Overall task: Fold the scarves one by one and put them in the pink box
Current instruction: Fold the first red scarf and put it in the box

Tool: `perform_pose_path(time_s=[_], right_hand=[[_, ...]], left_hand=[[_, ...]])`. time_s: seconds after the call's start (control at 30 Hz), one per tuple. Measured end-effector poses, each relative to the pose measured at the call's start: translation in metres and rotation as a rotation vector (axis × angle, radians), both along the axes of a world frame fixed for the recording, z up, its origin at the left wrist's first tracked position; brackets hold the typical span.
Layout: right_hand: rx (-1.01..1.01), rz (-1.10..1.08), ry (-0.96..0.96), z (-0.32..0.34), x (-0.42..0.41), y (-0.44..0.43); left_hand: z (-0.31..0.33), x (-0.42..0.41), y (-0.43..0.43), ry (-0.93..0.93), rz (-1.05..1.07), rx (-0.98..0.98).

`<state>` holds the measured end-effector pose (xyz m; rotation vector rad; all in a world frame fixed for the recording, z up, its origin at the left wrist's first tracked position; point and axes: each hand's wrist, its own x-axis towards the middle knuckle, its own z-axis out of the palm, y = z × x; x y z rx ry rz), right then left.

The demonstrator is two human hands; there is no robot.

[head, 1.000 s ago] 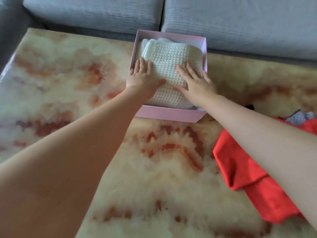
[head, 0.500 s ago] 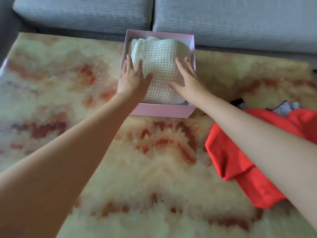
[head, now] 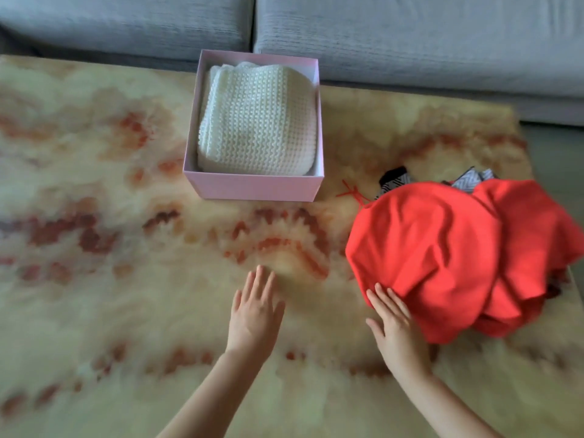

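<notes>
Crumpled red fabric scarf [head: 442, 257] lies at the fluffy rug's [head: 94, 311] right edge, our flat right hand [head: 395, 327] touching it, left hand [head: 256, 308] flat, empty. Cream knitted scarf [head: 257, 121] sits in the pink cardboard box [head: 256, 189]; we judge red needs spreading next.

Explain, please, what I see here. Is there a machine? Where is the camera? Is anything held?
No machine: the grip is a person's two bare hands. The one camera sits on the head, looking down. On the fluffy surface before a grey sofa stands a pink box with a folded white scarf inside. Right of it, a crumpled red scarf lies over a patterned scarf. The left hand is open and holds nothing; the open right hand reaches the red scarf's edge.
</notes>
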<state>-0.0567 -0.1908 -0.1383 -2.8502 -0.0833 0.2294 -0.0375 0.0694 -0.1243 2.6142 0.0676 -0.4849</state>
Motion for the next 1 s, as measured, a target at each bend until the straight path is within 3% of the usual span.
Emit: perform_pose_path(time_s=[0.13, 0.27, 0.4, 0.53, 0.63, 0.7, 0.83, 0.93, 1.0], right_hand=[[0.029, -0.141, -0.182, 0.001, -0.013, 0.015], [0.033, -0.214, -0.170, 0.006, -0.017, 0.024], [0.243, -0.241, -0.169, 0.016, -0.045, 0.047], [0.570, -0.370, -0.058, 0.028, -0.102, 0.090], [0.591, -0.364, -0.074, 0.041, -0.136, 0.115], [0.568, -0.327, -0.041, 0.043, -0.150, 0.119], [0.595, -0.312, 0.154, 0.040, -0.153, 0.108], [0.564, -0.076, 0.368, 0.046, -0.131, 0.098], [0.547, 0.028, 0.348, 0.055, -0.105, 0.095]], left_hand=[[-0.013, -0.024, -0.002, 0.011, -0.066, 0.053], [-0.002, -0.013, -0.004, 0.051, 0.003, -0.017], [0.015, -0.018, -0.020, 0.078, 0.185, -0.244], [0.041, -0.031, -0.052, 0.599, 0.780, -0.830], [0.042, -0.047, -0.060, 0.885, 0.990, -0.991], [0.039, -0.054, -0.055, 0.831, 1.107, -1.065], [0.038, -0.061, -0.030, 0.524, 1.255, -1.274], [0.046, -0.070, -0.014, 0.399, 1.246, -1.380], [0.045, -0.077, -0.004, 0.313, 1.254, -1.363]])
